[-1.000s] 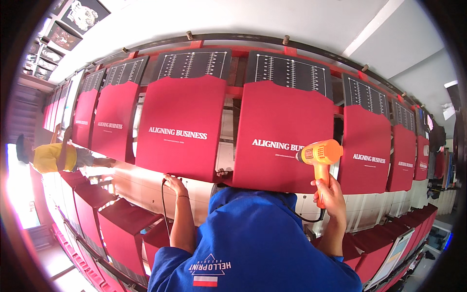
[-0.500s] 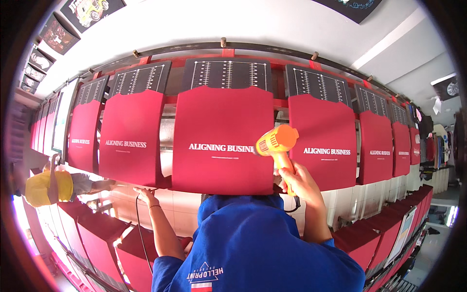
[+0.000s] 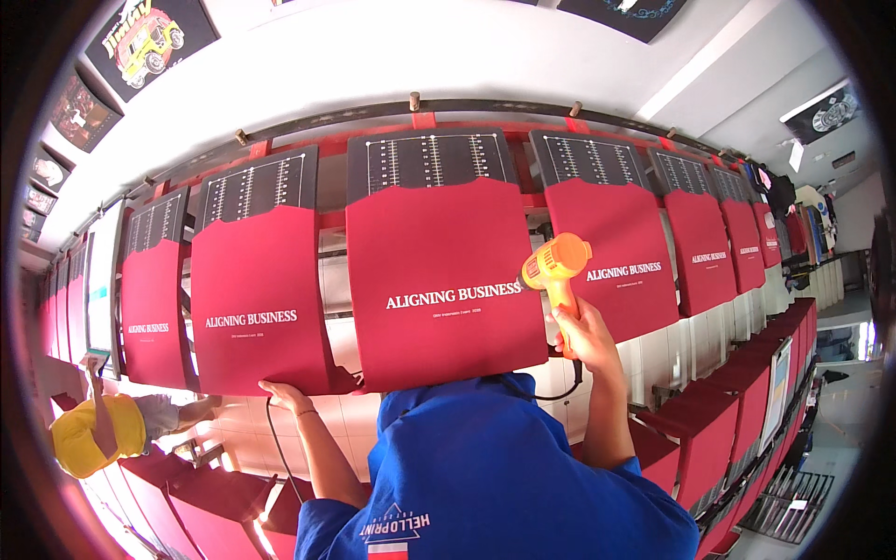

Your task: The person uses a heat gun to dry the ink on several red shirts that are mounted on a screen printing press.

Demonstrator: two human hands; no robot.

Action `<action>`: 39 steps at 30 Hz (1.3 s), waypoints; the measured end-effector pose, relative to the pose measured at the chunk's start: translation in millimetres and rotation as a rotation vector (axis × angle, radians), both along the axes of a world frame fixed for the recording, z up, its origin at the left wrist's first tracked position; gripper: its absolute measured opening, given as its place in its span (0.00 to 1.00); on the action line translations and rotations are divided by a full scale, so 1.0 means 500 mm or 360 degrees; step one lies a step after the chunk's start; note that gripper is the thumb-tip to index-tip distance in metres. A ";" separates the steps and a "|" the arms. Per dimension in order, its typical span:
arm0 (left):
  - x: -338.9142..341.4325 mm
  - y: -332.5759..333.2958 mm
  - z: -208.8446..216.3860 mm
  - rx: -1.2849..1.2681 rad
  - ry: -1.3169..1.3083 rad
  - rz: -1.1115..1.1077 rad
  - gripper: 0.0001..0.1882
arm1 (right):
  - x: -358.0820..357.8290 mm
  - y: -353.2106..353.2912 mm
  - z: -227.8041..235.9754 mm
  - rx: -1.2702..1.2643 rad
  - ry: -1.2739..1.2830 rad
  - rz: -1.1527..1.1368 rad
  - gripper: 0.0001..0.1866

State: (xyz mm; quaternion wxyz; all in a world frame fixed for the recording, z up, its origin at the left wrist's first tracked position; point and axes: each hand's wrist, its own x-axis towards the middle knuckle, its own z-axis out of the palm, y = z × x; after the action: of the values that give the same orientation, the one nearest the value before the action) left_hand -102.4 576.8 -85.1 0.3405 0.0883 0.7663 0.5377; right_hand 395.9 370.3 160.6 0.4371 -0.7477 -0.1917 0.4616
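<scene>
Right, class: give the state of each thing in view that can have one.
Heat gun: held, nozzle pointing left; power unclear
Right grip: closed around heat gun
Red garments: spread, printed white
Left grip: at a garment's lower edge
Boards: upper ends uncovered
Black cord: hanging, curved

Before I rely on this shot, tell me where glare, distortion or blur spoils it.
Head view: the dark rail bows into an arc, with black corners around the picture; head view: the white wall is bright and washed out; head view: the orange heat gun in the right hand looks fairly clear.
</scene>
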 end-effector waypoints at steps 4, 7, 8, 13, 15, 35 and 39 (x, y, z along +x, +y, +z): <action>0.022 -0.004 0.009 0.0056 0.0074 -0.0023 0.44 | -0.001 -0.006 -0.003 0.0080 0.0068 -0.0038 0.14; -0.039 -0.004 -0.070 -0.0009 0.0262 -0.0005 0.43 | -0.006 -0.003 -0.003 0.0079 0.0067 -0.0039 0.14; -0.062 -0.002 -0.108 -0.0010 0.0331 -0.0012 0.42 | -0.011 -0.003 -0.007 0.0081 0.0042 -0.0033 0.14; -0.141 -0.004 -0.207 0.0003 0.0527 -0.0085 0.43 | -0.014 0.003 0.006 0.0058 0.0057 -0.0038 0.14; -0.137 -0.004 -0.221 0.0005 0.0539 -0.0066 0.43 | -0.017 0.005 -0.009 0.0041 0.0030 -0.0021 0.15; -0.017 -0.006 -0.032 -0.0191 0.0146 -0.0031 0.34 | -0.047 0.037 0.002 -0.0035 0.0142 0.0114 0.18; -0.060 -0.008 -0.091 -0.0208 0.0347 -0.0061 0.33 | -0.047 0.047 0.003 -0.0021 0.0188 0.0163 0.18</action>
State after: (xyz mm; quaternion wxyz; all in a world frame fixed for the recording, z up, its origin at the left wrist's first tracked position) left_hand -132.4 572.8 -130.6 0.2705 0.1386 0.8303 0.4672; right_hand 372.2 393.7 162.3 0.4187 -0.7111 -0.2005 0.5280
